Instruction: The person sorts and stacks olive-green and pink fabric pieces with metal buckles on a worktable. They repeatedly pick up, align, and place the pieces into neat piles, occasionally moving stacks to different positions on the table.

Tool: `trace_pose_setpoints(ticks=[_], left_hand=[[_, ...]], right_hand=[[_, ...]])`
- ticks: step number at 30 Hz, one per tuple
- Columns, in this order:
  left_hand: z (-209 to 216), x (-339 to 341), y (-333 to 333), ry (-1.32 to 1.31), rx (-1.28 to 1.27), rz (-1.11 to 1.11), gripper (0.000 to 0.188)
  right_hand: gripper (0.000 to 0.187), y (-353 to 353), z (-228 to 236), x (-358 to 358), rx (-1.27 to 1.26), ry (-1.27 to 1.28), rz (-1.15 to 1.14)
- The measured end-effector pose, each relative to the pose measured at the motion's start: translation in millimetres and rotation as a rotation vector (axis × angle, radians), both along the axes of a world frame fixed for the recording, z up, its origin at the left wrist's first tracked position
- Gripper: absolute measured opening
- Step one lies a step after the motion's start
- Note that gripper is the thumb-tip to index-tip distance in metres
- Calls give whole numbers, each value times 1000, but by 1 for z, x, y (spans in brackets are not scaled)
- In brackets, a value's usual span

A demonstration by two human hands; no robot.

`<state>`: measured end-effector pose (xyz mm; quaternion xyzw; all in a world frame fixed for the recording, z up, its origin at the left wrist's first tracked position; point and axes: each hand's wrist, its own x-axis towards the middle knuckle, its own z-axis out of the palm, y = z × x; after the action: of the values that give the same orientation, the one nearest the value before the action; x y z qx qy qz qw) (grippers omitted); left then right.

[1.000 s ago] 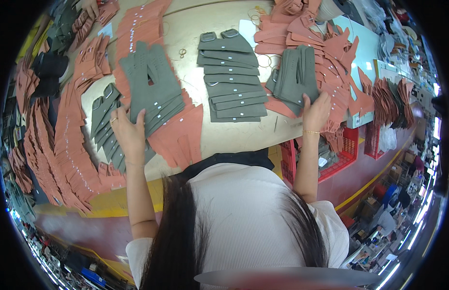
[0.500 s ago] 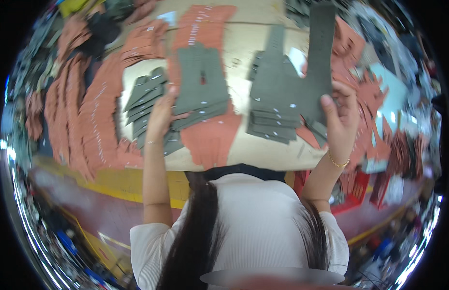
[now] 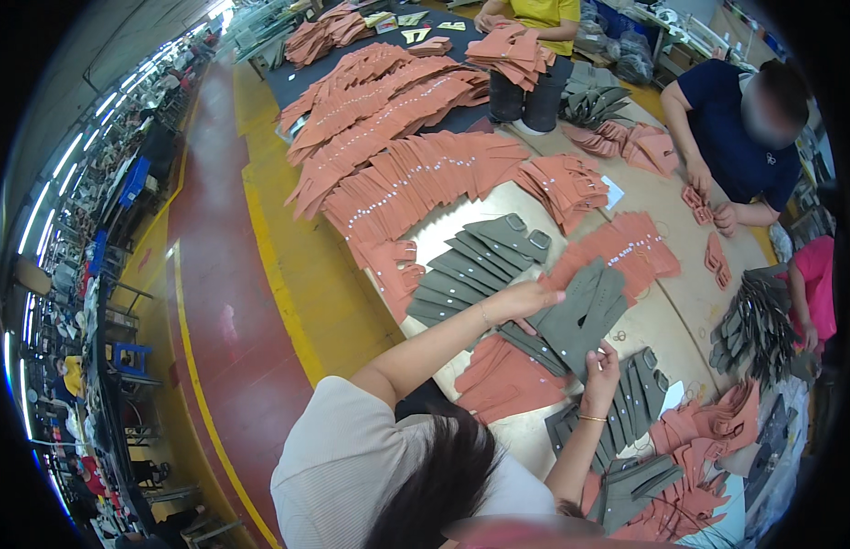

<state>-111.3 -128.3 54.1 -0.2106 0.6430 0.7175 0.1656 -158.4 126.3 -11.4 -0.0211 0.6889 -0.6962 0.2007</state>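
A flat grey-green cut glove piece [image 3: 585, 306], with finger-like ends and a small slit, lies tilted over a stack in the middle of the work table [image 3: 667, 316]. My left hand [image 3: 527, 302] grips its left edge, thumb on top. At the near edge, my right hand [image 3: 604, 364] pinches it between thumb and fingers. Under and beside it are more grey-green pieces [image 3: 536, 348] and a salmon stack [image 3: 507, 377]. A fan of grey-green pieces [image 3: 461, 279] spreads left of my left hand; another fan [image 3: 630, 403] lies beside my right wrist.
Long rows of salmon pieces [image 3: 416, 183] cover the table's far left. Across the table, a person in navy [image 3: 740, 128] handles small salmon pieces; a person in yellow [image 3: 544, 18] holds a salmon bundle. A pink sleeve [image 3: 813, 284] shows at right. A red-and-yellow walkway [image 3: 224, 274] runs left.
My view has swung left, bringing the walkway and other people in. My right hand, earlier holding a grey-green piece up at the right, has come beside my left hand with a piece between them.
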Motion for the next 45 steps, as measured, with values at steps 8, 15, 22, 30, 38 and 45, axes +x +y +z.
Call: trace_pose_setpoints(ticks=[8,15,22,30,38,45], left_hand=[[6,1,-8,-11,-90,-108,44],[19,-3,5,-76,-164,-12,36],[21,-5,8,-85,-217,-68,35],[21,-6,15,-17,-289,-80,38],[-2,-29,1,-16,-368,-237,34],[-5,-32,1,-6,-450,-196,18]], right_hand=[[39,-6,9,0,79,117,14],[33,-11,20,-5,360,195,12],[32,-15,30,-5,367,199,-30],[31,-33,28,0,453,309,-46],[29,-63,42,1,626,919,-146],[20,-91,26,16,732,930,-140]])
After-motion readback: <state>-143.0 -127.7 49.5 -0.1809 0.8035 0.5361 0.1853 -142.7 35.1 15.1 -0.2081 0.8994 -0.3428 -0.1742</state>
